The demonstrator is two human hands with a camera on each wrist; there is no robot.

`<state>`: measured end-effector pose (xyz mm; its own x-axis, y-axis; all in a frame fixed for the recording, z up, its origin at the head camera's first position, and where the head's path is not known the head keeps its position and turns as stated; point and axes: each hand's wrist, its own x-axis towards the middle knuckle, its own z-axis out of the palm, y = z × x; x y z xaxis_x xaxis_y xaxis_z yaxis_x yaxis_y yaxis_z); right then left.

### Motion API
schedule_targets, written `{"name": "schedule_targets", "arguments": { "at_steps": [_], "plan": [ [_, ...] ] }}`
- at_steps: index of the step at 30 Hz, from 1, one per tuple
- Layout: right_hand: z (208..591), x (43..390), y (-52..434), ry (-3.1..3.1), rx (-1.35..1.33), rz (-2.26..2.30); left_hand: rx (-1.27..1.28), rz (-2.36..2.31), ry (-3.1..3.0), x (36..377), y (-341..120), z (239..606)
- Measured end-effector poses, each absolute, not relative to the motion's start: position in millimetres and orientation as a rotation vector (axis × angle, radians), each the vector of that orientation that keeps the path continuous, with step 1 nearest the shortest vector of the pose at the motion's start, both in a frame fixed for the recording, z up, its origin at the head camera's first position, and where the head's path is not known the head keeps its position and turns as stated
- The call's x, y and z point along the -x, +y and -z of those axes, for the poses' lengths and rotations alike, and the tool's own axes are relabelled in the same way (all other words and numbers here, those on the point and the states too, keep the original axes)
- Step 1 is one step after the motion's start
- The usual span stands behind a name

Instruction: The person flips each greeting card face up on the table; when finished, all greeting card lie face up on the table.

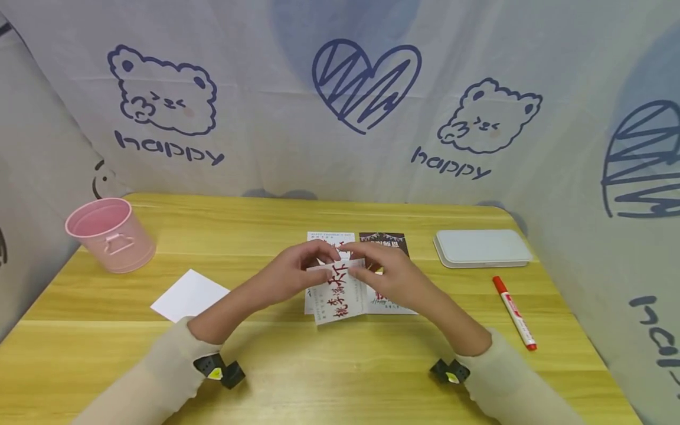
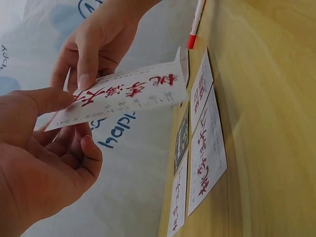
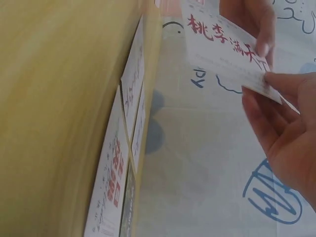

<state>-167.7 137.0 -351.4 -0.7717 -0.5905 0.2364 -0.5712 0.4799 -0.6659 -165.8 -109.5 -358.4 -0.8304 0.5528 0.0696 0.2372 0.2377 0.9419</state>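
A white card with red characters (image 1: 340,289) (image 2: 123,96) (image 3: 227,49) is held above the middle of the wooden table (image 1: 319,366). My left hand (image 1: 297,273) (image 2: 44,148) pinches its top left edge between thumb and fingers. My right hand (image 1: 385,273) (image 3: 281,123) pinches the top right edge. Under the raised card, several more cards lie flat: a white one with red print (image 1: 330,241) (image 2: 207,153), a dark one (image 1: 383,241) (image 2: 181,140), and another white one (image 1: 390,304) (image 3: 111,182).
A pink metal bucket (image 1: 108,233) stands at the far left. A blank white sheet (image 1: 189,295) lies left of my left forearm. At the right are a grey-white flat case (image 1: 480,247) and a red marker (image 1: 514,313) (image 2: 196,22). Printed fabric walls surround the table.
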Motion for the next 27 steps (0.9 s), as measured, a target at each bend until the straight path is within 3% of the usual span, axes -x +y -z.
{"name": "schedule_targets", "arguments": {
  "at_steps": [3, 9, 15, 27],
  "plan": [
    [354, 168, 138, 2.669, 1.002, 1.294, -0.694, -1.674, 2.236, 167, -110, 358],
    [358, 174, 139, 2.499, 0.654, 1.768, -0.608, -1.837, 2.221, 175, -120, 356],
    [358, 179, 139, 2.245, 0.582, 2.128, -0.569, -1.949, 2.172, 179, -126, 354],
    [361, 190, 144, 2.328, 0.674, 1.959, -0.477, -1.861, 2.314, 184, -137, 350]
  ]
}}
